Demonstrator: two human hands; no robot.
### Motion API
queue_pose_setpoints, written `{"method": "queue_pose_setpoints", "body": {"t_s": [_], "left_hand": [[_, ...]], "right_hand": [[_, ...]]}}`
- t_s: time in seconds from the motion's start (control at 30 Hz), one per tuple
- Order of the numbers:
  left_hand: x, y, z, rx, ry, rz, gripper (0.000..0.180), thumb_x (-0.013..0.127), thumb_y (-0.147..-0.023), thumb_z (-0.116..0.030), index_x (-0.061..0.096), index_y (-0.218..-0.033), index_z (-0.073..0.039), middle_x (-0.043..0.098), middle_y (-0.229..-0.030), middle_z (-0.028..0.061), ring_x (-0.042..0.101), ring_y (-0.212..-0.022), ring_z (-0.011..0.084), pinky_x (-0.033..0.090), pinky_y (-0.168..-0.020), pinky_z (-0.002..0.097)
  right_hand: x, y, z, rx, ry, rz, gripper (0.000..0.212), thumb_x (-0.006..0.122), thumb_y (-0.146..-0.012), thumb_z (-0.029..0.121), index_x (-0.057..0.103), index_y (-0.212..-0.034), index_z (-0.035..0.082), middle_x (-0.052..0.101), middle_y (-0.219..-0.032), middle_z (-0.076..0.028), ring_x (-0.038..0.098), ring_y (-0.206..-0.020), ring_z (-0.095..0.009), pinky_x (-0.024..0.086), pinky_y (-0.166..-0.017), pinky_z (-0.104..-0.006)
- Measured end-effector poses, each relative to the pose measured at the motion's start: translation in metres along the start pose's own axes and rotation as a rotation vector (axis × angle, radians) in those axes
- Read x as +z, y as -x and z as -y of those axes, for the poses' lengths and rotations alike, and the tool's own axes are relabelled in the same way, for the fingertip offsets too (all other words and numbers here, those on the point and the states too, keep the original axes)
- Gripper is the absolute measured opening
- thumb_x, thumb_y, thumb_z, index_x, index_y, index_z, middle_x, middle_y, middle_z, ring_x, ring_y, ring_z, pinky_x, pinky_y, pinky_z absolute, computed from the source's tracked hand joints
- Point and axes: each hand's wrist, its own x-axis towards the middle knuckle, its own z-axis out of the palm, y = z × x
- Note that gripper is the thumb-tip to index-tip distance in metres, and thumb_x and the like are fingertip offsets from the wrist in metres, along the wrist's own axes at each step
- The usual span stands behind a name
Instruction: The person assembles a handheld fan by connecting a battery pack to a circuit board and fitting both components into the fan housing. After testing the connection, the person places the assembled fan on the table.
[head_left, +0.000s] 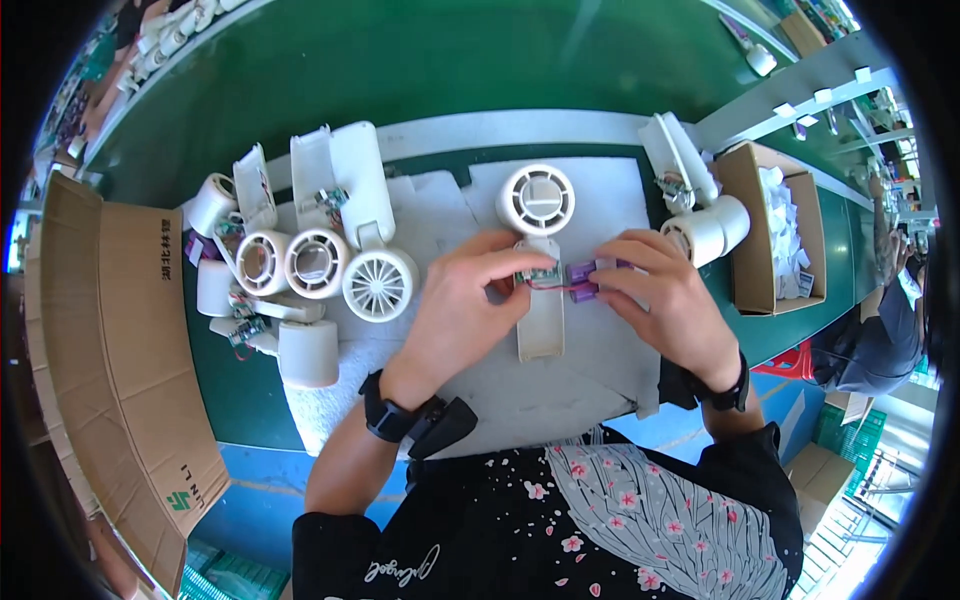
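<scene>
A white handheld fan lies in front of me, its round head (537,200) pointing away and its opened handle shell (541,335) toward me. My left hand (450,312) pinches a small green circuit board (540,273) over the handle. Purple cylindrical batteries (582,292) sit in the fingers of my right hand (668,300), just right of the board. A thin red wire (548,287) runs between board and batteries. Fingers partly cover the batteries, so their full length is hidden.
A grey-white foam pad (475,390) covers the green table. Several white fans and fan parts (380,285) stand at the left, beside an open cardboard box (150,330). Another fan (695,237) lies at the right, next to a cardboard box (755,235) of white pieces.
</scene>
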Motion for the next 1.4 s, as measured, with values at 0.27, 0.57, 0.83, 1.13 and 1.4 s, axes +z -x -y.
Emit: {"method": "queue_pose_setpoints", "body": {"t_s": [0.27,0.57,0.83,1.13,1.4], "left_hand": [[0.008,-0.006,-0.003,0.011,-0.008,-0.009,0.035,0.062,-0.077,0.005,0.072,-0.108,-0.008,0.064,-0.113,0.0162,0.067,-0.086,0.0185,0.054,-0.076,0.0262],[0.018,-0.014,-0.003,0.032,-0.005,-0.029,0.035,0.062,-0.077,0.004,0.072,-0.108,-0.008,0.067,-0.109,0.0153,0.068,-0.08,0.0178,0.054,-0.072,0.0266],[0.021,-0.013,0.005,-0.003,0.056,-0.027,0.036,0.061,-0.076,0.005,0.072,-0.108,-0.007,0.067,-0.109,0.014,0.068,-0.079,0.0171,0.053,-0.073,0.0257],[0.019,-0.015,0.007,-0.03,0.068,-0.019,0.035,0.062,-0.077,0.004,0.072,-0.108,-0.007,0.067,-0.108,0.0123,0.067,-0.077,0.0151,0.053,-0.072,0.0254],[0.017,-0.009,0.009,-0.06,0.066,-0.023,0.034,0.064,-0.076,0.002,0.073,-0.107,-0.009,0.067,-0.109,0.0119,0.067,-0.076,0.0147,0.053,-0.071,0.0253]], "right_hand": [[-0.003,0.012,-0.007,-0.007,0.106,-0.003,0.011,0.072,-0.07,0.0,0.065,-0.079,-0.002,0.067,-0.102,-0.013,0.063,-0.09,-0.027,0.054,-0.076,-0.0351],[-0.004,0.007,-0.019,-0.03,0.19,0.131,0.009,0.068,-0.072,0.004,0.063,-0.072,-0.004,0.068,-0.096,-0.013,0.064,-0.083,-0.026,0.054,-0.072,-0.0344],[-0.002,0.015,-0.033,-0.058,-0.04,-0.001,0.008,0.07,-0.076,0.004,0.068,-0.08,-0.002,0.069,-0.103,-0.013,0.065,-0.083,-0.026,0.054,-0.074,-0.0353],[0.007,0.018,-0.033,-0.125,0.079,-0.077,0.009,0.064,-0.072,0.003,0.063,-0.074,-0.005,0.066,-0.095,-0.017,0.062,-0.085,-0.03,0.053,-0.076,-0.0355],[0.001,0.007,-0.023,-0.172,0.335,0.238,0.009,0.062,-0.078,0.004,0.058,-0.081,-0.003,0.05,-0.095,-0.014,0.056,-0.083,-0.028,0.051,-0.076,-0.0339]]}}
